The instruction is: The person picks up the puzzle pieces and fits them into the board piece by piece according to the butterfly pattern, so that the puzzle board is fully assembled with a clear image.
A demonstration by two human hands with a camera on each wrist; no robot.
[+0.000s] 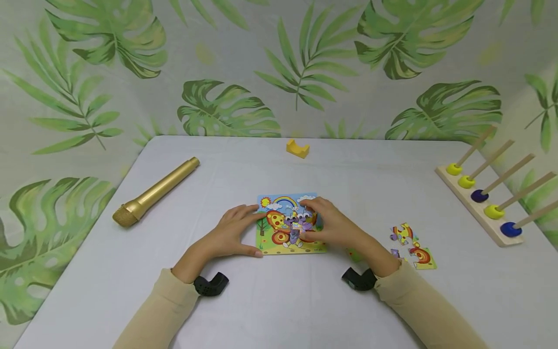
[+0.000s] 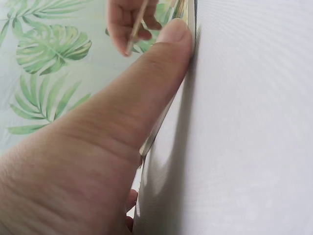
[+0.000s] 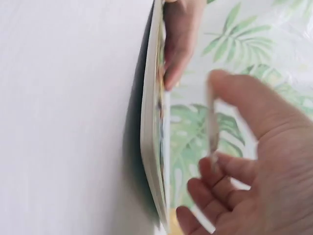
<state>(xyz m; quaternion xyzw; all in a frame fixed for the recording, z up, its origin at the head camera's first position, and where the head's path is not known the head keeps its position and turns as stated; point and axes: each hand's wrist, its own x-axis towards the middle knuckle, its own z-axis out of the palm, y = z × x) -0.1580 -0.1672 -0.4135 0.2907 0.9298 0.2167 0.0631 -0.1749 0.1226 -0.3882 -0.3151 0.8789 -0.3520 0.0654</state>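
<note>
A colourful jigsaw puzzle board (image 1: 268, 246) with a cartoon butterfly, a rainbow and a sun lies at the middle of the table. My left hand (image 1: 233, 232) spans its left side, fingers extended along the edge and thumb at the near left corner. Over the board's right half is my right hand (image 1: 334, 225), pinching a thin puzzle piece (image 3: 212, 125) between thumb and fingers. In the right wrist view this piece is seen edge-on, apart from the board. Its picture side is mostly hidden by the hand in the head view.
Loose puzzle pieces (image 1: 423, 257) lie right of the right forearm, and a green piece (image 1: 354, 255) is partly covered by it. A gold microphone (image 1: 161, 190) lies at left. A yellow block (image 1: 298, 149) sits at the back, a wooden peg rack (image 1: 479, 206) at right.
</note>
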